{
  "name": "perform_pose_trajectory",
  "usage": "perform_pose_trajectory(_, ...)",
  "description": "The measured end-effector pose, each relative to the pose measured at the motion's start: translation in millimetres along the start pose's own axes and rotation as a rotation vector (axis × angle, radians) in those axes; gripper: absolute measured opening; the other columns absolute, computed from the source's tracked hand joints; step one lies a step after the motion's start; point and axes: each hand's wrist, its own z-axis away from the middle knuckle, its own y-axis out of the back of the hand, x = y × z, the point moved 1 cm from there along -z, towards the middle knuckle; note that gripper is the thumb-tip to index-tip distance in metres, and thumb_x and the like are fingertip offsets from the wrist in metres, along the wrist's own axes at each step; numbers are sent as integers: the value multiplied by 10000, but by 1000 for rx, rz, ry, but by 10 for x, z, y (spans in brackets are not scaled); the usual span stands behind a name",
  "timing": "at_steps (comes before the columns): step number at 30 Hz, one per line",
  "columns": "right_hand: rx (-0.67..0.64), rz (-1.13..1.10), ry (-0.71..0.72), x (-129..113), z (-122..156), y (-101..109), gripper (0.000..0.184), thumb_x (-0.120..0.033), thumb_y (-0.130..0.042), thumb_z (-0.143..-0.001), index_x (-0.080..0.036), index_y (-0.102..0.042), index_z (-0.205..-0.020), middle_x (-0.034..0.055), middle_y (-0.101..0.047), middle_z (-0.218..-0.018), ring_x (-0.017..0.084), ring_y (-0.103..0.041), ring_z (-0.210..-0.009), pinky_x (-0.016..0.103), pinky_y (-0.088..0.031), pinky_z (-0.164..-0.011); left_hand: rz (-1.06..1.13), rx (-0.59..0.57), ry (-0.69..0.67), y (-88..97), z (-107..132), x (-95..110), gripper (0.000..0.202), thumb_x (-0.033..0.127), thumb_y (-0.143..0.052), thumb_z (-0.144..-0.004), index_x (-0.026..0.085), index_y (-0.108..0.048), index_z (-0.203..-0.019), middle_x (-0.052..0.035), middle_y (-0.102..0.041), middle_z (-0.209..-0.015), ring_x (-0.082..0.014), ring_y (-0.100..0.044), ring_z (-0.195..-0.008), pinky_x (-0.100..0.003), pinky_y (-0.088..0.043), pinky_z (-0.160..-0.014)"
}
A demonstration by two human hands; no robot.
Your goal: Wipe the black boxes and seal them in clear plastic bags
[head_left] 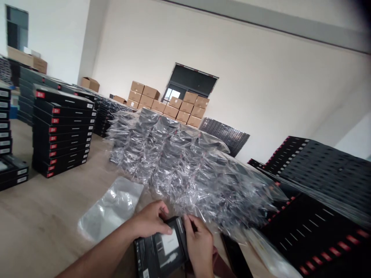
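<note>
A black retail box point(159, 251) is held in front of the wearer, above the worktop point(49, 220), its face tilted up toward the camera. Its face carries a white panel point(169, 241) and small printing; no text is legible at this resolution. The left hand point(150, 221) is closed on the box's upper edge, and the right hand point(199, 247) is closed on its right side. Both grips are therefore closed on the box, which is supported from two sides.

A flat clear plastic bag point(111, 208) lies on the worktop just left of the hands. Beyond them is a large heap of bagged black boxes point(174, 166). Further left stands a squared stack of black boxes point(60, 131), with red labels and white end labels aligned along one side, an arrangement that keeps the labels visible. Their wording cannot be read. Rows of black boxes point(314, 231) occupy the right side. Cardboard cartons point(168, 104) stand at the far end.
</note>
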Motion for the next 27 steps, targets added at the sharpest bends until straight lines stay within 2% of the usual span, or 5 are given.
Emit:
perform_pose_trajectory(7,-21,-143,-102,18,-11,-12,392,-564,-591,-768,-193,-713,-807,69,-739,-784,228,-682,-705,304,-526,-673,-231,-299,-132,59,236,262,589,296,-760,-611,254,-624,-1183,-25,-654,-1099,-206,-609,-936,-262,-458,-782)
perform_pose_trajectory(12,-63,-123,-63,-14,45,-115,310,-500,-616,-773,-206,-712,-803,42,-729,-750,199,-671,-663,276,-518,-651,-493,-140,-142,58,302,251,571,286,-667,-685,335,-601,-1250,-29,-593,-1190,-245,-594,-1014,-291,-433,-876)
perform_pose_trajectory(17,15,-30,26,-24,36,-88,284,-464,-548,-820,-213,-679,-794,43,-698,-751,193,-643,-683,281,-497,-671,-516,-62,-178,66,239,127,584,312,-633,-712,256,-566,-1290,-67,-548,-1274,-269,-537,-1121,-304,-396,-956)
perform_pose_trajectory(21,123,22,87,-16,6,-1,280,-429,-499,-853,-210,-659,-787,43,-659,-755,189,-617,-714,286,-477,-697,-460,-28,-145,116,236,145,519,343,-639,-712,243,-590,-1219,-53,-599,-1148,-228,-592,-966,-282,-442,-825)
perform_pose_trajectory(27,12,-15,143,-27,34,-46,244,-394,-513,-874,-211,-660,-805,31,-652,-752,174,-611,-703,264,-468,-679,-272,-102,15,193,278,227,550,326,-714,-617,216,-490,-1108,56,-533,-657,-145,-500,-600,-216,-338,-521)
